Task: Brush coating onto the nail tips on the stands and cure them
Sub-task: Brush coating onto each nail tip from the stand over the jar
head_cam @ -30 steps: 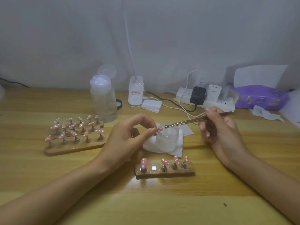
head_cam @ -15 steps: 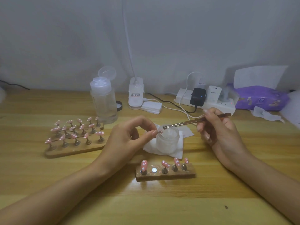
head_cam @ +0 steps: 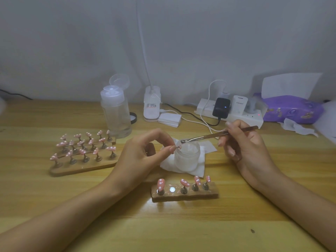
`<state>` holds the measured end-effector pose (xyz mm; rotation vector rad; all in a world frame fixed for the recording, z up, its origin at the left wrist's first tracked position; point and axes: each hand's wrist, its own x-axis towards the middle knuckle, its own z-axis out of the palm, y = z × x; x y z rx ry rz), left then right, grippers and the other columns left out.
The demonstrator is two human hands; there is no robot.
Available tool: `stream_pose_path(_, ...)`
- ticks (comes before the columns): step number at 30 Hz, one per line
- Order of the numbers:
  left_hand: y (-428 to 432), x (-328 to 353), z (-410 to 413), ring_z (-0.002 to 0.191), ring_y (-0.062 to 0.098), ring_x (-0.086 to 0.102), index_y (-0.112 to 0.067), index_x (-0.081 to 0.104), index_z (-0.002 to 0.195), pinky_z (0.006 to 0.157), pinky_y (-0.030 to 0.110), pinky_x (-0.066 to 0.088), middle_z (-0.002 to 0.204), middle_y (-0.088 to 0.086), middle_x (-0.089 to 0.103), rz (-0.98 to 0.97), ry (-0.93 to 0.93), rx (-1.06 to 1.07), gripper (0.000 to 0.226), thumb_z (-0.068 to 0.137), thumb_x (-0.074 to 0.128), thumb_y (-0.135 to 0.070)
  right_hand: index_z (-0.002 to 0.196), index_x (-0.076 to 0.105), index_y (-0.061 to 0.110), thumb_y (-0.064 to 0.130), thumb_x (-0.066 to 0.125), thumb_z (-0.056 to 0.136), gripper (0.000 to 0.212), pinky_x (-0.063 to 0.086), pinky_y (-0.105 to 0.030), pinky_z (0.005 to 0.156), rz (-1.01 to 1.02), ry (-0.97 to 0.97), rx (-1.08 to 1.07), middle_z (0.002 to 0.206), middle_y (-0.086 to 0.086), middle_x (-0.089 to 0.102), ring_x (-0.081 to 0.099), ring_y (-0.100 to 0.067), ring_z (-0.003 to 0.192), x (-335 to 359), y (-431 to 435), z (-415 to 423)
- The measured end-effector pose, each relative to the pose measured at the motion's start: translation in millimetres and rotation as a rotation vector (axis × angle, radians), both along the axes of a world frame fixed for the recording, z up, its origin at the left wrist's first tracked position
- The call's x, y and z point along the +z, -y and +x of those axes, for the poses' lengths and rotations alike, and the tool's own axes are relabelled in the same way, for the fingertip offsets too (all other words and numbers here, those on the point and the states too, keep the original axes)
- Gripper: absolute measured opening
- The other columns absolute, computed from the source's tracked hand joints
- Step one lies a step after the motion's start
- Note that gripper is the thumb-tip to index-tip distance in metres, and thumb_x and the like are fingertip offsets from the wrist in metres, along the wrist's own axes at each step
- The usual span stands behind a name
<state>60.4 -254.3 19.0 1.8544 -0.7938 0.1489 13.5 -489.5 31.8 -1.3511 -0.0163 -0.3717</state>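
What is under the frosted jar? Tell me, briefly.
A white tissue lies spread under the frosted jar, on the wooden table, with its corners sticking out at the right and front. The part directly beneath the jar is covered, so anything else there is hidden.

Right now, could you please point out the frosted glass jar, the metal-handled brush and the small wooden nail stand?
frosted glass jar (head_cam: 187, 160): head view, front wall.
metal-handled brush (head_cam: 203, 137): head view, shaft.
small wooden nail stand (head_cam: 185, 197): head view, front face.

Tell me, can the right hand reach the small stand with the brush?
Probably yes: the right hand holds the brush over the jar; only bare table separates it from the small stand.
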Motion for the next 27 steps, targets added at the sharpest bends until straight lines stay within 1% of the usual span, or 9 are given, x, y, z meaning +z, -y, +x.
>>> stream_pose_path(4, 0.5, -0.4, 0.1, 0.047, 0.003, 0.037, -0.023, 0.068, 0.082, 0.049, 0.009, 0.029, 0.066, -0.025, 0.06, -0.002, 0.005, 0.0, 0.008, 0.089, 0.072, -0.019, 0.072, 0.051, 0.02, 0.037, 0.062, 0.084, 0.023, 0.026, -0.018, 0.039, -0.051, 0.016, 0.04, 0.061, -0.006, 0.066, 0.039, -0.01, 0.039, -0.5, -1.3, -0.5)
stream_pose_path(8, 0.6, -0.1, -0.8, 0.047, 0.003, 0.039, -0.022, 0.068, 0.083, 0.049, 0.008, 0.03, 0.067, -0.024, 0.061, 0.008, 0.008, -0.005, 0.006, 0.088, 0.072, -0.022, 0.063, 0.058, 0.027, 0.035, 0.063, 0.083, 0.022, 0.029, -0.015, 0.039, 0.006, -0.005, 0.009, 0.061, -0.005, 0.065, 0.037, -0.008, 0.038, 0.0, 0.0, 0.8)
stream_pose_path(12, -0.3, 0.8, -0.3, 0.047, 0.003, 0.039, -0.021, 0.069, 0.084, 0.05, 0.009, 0.031, 0.072, -0.021, 0.063, 0.002, 0.003, -0.016, 0.005, 0.087, 0.071, -0.024, 0.067, 0.056, 0.026, 0.037, 0.063, 0.083, 0.021, 0.032, -0.015, 0.042, -0.032, 0.01, 0.061, 0.062, -0.006, 0.066, 0.036, -0.009, 0.039, -0.2, -1.1, 0.5)
stream_pose_path(15, -0.1, 0.9, -0.3, 0.048, 0.002, 0.038, -0.02, 0.069, 0.083, 0.049, 0.011, 0.031, 0.073, -0.019, 0.064, -0.001, 0.001, -0.016, 0.005, 0.088, 0.071, -0.023, 0.063, 0.057, 0.027, 0.033, 0.062, 0.084, 0.023, 0.032, -0.015, 0.041, -0.004, -0.006, 0.022, 0.061, -0.006, 0.066, 0.035, -0.008, 0.038, -0.1, -0.4, 0.5)
stream_pose_path(17, 0.3, 0.9, -0.8, 0.048, 0.003, 0.039, -0.019, 0.069, 0.084, 0.049, 0.012, 0.033, 0.075, -0.017, 0.065, -0.003, -0.002, -0.016, 0.006, 0.087, 0.071, -0.024, 0.062, 0.058, 0.028, 0.033, 0.062, 0.085, 0.024, 0.034, -0.015, 0.042, 0.005, 0.003, 0.033, 0.061, -0.005, 0.065, 0.036, -0.008, 0.039, 0.2, 0.2, -0.5)
stream_pose_path(19, 0.3, 1.0, -1.1, 0.047, 0.003, 0.039, -0.018, 0.069, 0.083, 0.049, 0.011, 0.032, 0.072, -0.019, 0.064, -0.013, -0.007, -0.021, 0.007, 0.087, 0.071, -0.024, 0.064, 0.058, 0.028, 0.036, 0.063, 0.085, 0.023, 0.034, -0.015, 0.043, -0.026, 0.008, 0.061, 0.062, -0.006, 0.066, 0.038, -0.009, 0.04, 0.2, -0.6, -1.4)
stream_pose_path(22, 0.2, 0.6, -0.6, 0.047, 0.002, 0.039, -0.017, 0.068, 0.081, 0.048, 0.009, 0.031, 0.066, -0.021, 0.061, -0.02, -0.016, -0.021, 0.008, 0.088, 0.072, -0.02, 0.063, 0.058, 0.027, 0.034, 0.063, 0.084, 0.023, 0.031, -0.015, 0.042, -0.017, -0.014, 0.024, 0.061, -0.006, 0.066, 0.037, -0.009, 0.039, 0.7, -0.6, -0.9)
stream_pose_path(24, 0.0, 0.0, -0.3, 0.047, 0.002, 0.04, -0.017, 0.068, 0.081, 0.049, 0.009, 0.032, 0.065, -0.021, 0.061, -0.028, -0.027, -0.026, 0.009, 0.088, 0.073, -0.018, 0.062, 0.058, 0.027, 0.034, 0.062, 0.084, 0.023, 0.033, -0.014, 0.041, 0.003, -0.013, 0.012, 0.06, -0.005, 0.065, 0.037, -0.008, 0.038, 1.0, 0.3, -0.6)
stream_pose_path(27, -0.3, -0.9, 0.0, 0.047, 0.002, 0.041, -0.017, 0.068, 0.08, 0.049, 0.009, 0.032, 0.066, -0.019, 0.062, -0.036, -0.041, -0.028, 0.01, 0.089, 0.073, -0.018, 0.065, 0.054, 0.026, 0.037, 0.062, 0.084, 0.023, 0.032, -0.015, 0.043, -0.037, -0.013, 0.041, 0.061, -0.006, 0.065, 0.038, -0.009, 0.041, 0.2, -1.0, -1.0)
